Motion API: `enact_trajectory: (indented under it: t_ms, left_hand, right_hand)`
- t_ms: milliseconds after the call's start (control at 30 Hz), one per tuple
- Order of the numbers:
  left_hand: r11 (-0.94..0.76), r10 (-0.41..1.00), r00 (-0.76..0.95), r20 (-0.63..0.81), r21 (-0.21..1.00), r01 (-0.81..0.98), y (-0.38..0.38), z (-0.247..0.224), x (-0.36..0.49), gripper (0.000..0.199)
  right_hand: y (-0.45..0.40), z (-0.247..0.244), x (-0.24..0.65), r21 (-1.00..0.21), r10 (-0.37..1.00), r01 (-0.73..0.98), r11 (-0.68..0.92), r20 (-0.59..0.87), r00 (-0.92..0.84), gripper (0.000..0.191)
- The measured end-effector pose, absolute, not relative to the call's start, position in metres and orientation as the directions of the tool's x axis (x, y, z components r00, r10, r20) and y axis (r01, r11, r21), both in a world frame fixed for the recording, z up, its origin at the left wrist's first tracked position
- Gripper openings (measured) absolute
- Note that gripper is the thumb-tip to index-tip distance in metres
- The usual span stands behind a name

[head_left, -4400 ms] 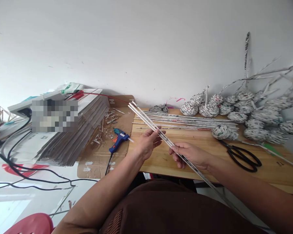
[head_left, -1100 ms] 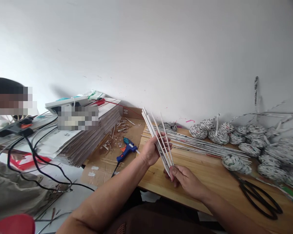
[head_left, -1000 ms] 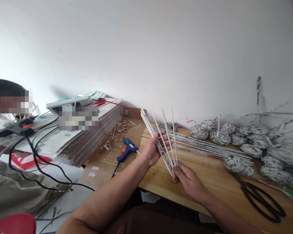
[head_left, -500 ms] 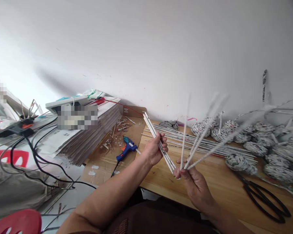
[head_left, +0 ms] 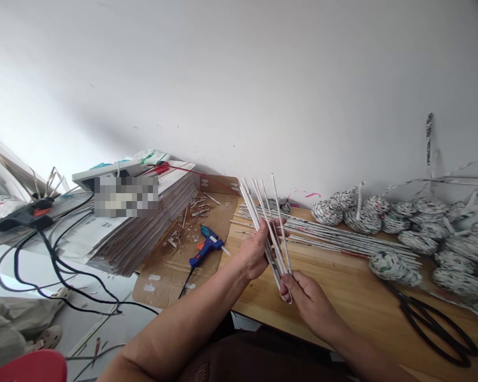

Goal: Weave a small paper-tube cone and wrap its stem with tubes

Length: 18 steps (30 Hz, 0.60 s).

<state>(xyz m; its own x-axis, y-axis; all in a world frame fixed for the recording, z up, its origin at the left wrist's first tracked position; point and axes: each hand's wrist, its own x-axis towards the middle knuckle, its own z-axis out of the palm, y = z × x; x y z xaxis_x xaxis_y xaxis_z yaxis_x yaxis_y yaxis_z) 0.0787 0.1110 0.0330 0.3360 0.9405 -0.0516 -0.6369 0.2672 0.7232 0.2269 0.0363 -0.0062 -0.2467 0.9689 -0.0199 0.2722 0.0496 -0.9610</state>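
My left hand (head_left: 258, 252) is closed round the middle of several slim white rolled-paper sticks (head_left: 250, 204), which tilt up and to the left. My right hand (head_left: 308, 297) pinches the lower ends of the rolled-paper sticks; a few of them fan slightly apart above my fingers. Both hands are close together over the front of the wooden tabletop (head_left: 334, 307). Behind them lies a row of longer rolled-paper sticks (head_left: 342, 239), pointing to the right. Which sticks are gripped by which hand is partly hidden by my fingers.
A blue glue gun (head_left: 205, 249) lies on cardboard (head_left: 163, 281) strewn with scraps. Left of it stands a tall stack of paper (head_left: 155, 223). Woven paper bundles (head_left: 362, 217) line the wall at right, near black-handled scissors (head_left: 438, 323). Black cables (head_left: 56, 265) loop at left.
The sticks in my right hand have swung left and gathered against those in my left hand. They were spread wide to the right before. A person's blurred part at far left is gone.
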Motion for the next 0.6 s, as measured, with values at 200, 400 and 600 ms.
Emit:
enact_trajectory:
  t_ms: [200,400,600]
  left_hand:
    - [0.301,0.924,0.380,-0.037,0.682,-0.667,0.1081,0.0325,0.0781,0.055]
    - [0.326,0.917,0.399,-0.017,0.610,-0.722,0.1040,0.0351,0.0813,0.059]
    - [0.278,0.935,0.355,0.001,0.619,-0.734,0.1021,0.0316,0.0845,0.065]
  right_hand:
    - [0.0376,-0.0031,0.2263,-0.960,0.959,0.279,0.008,-0.072,-0.273,0.050]
    - [0.0368,-0.0001,0.2234,-0.966,0.954,0.258,-0.025,-0.100,-0.283,0.052]
    - [0.0350,-0.0028,0.2211,-0.969,0.954,0.245,-0.042,-0.111,-0.277,0.054]
